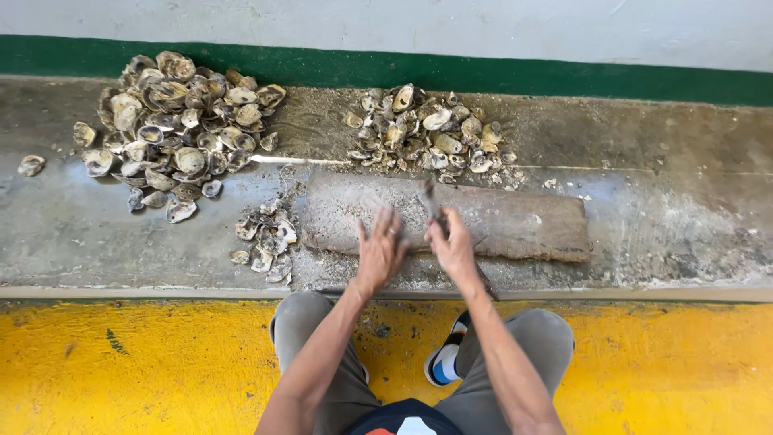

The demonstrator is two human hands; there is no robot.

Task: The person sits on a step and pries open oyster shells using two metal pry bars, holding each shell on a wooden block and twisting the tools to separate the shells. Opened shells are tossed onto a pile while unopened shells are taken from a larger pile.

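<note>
The person is sitting low, knees [515, 338] apart over the yellow floor [145, 370]. The left hand [380, 251] is hovering open, fingers spread, above the board [515, 221]. The right hand [452, 246] is gripping a knife [429, 200], blade pointing away. A small shell heap [266, 238] is lying left; bigger piles [173, 121] are sitting beyond.

Right hand [452, 246] gripping a knife [429, 199], left hand [381, 251] open above wooden board [515, 225].
</note>
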